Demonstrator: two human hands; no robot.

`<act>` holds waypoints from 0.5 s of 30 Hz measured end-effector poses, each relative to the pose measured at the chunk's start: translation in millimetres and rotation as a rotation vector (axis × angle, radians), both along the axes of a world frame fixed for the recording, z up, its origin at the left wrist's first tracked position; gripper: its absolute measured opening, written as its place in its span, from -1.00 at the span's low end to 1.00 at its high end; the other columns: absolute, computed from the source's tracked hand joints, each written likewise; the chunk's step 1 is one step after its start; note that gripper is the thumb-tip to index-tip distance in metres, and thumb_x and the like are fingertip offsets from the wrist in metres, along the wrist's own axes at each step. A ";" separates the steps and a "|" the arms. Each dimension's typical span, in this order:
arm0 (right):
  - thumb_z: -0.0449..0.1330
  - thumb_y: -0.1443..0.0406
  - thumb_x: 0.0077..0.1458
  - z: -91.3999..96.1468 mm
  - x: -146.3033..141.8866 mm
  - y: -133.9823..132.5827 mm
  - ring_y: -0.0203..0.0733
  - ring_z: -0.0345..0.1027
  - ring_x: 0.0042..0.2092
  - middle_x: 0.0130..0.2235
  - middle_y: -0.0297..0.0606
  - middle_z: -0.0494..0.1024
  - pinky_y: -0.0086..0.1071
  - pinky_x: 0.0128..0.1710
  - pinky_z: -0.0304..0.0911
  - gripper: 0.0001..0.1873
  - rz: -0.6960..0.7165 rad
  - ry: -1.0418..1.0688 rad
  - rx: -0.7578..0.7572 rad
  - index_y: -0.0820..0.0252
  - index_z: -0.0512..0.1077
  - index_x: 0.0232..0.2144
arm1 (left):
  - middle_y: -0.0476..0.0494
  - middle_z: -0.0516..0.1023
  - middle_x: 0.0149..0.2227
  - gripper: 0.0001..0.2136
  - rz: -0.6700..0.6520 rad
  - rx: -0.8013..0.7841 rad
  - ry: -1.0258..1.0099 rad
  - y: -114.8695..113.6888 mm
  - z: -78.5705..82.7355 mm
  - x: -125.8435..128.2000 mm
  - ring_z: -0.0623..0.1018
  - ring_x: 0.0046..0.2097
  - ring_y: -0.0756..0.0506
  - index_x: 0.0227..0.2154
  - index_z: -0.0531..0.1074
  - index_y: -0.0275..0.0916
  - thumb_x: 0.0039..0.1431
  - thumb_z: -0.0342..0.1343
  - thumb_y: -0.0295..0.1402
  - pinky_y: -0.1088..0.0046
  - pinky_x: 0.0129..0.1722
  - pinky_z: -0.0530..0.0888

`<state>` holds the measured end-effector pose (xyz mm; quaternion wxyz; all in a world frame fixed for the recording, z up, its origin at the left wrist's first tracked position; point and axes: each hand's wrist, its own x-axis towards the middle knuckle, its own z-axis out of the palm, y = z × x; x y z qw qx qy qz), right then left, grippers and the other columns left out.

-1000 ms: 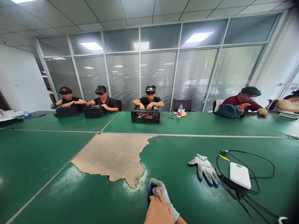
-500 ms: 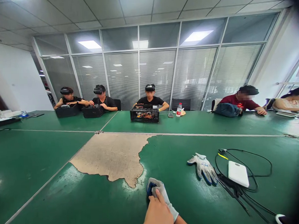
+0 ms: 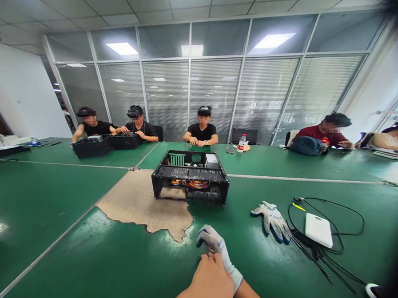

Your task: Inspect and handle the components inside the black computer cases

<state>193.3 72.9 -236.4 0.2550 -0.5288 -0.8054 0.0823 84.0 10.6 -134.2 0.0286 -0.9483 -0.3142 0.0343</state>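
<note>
My left hand (image 3: 210, 277) is bare and reaches in from the lower left. Its fingers are closed on the white-and-blue work glove (image 3: 227, 256) near the thumb side of my right hand (image 3: 212, 241). The glove covers my right hand, and its fingers are loosely bent with nothing seen in them. Both hands are just above the green table (image 3: 125, 268). To their right lies a second work glove (image 3: 272, 220), flat with its fingers spread. Ahead of my hands a black computer case (image 3: 190, 174) lies on its side, its interior and coloured wires showing.
A bare tan patch (image 3: 131, 201) shows where the green covering is torn. On the right are a white box (image 3: 318, 230) and black cables (image 3: 350, 210). Across the table sit several people; black bins (image 3: 92, 145), a bottle (image 3: 242, 143) and a blue bag (image 3: 306, 145) are near them.
The computer case has moved from the far side toward me, across the table seam, and the person opposite no longer touches it. My right fingers have loosened from a tighter curl.
</note>
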 end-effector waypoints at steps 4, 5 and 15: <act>-0.01 0.42 0.29 64.2 10.7 27.9 0.02 0.39 0.10 0.05 -0.05 0.54 -0.09 0.19 0.30 -0.56 -0.181 -0.114 0.407 0.14 0.52 0.08 | -0.31 0.64 -0.17 -0.72 -0.152 0.006 -0.066 -7.6 46.4 -21.6 0.64 -0.22 -0.24 -0.07 0.58 -0.28 0.45 0.19 -0.14 0.29 -0.35 0.47; 0.02 0.43 0.29 81.8 11.0 37.4 0.05 0.35 0.14 0.11 0.00 0.51 -0.04 0.22 0.26 -0.54 -0.234 -0.199 0.461 0.17 0.45 0.18 | -0.25 0.63 -0.22 -0.73 -0.221 0.018 -0.087 -8.6 52.9 -25.1 0.64 -0.27 -0.21 -0.10 0.58 -0.26 0.46 0.19 -0.14 0.32 -0.41 0.43; 0.17 0.39 0.27 163.8 11.8 99.4 0.03 0.45 0.08 0.10 0.05 0.56 -0.21 0.06 0.31 -0.57 -0.167 -0.704 0.059 0.21 0.44 0.17 | -0.08 0.59 -0.29 -0.78 -0.378 0.108 -0.234 -20.7 62.8 -45.8 0.60 -0.31 -0.15 -0.19 0.51 -0.21 0.46 0.19 -0.16 0.29 -0.44 0.37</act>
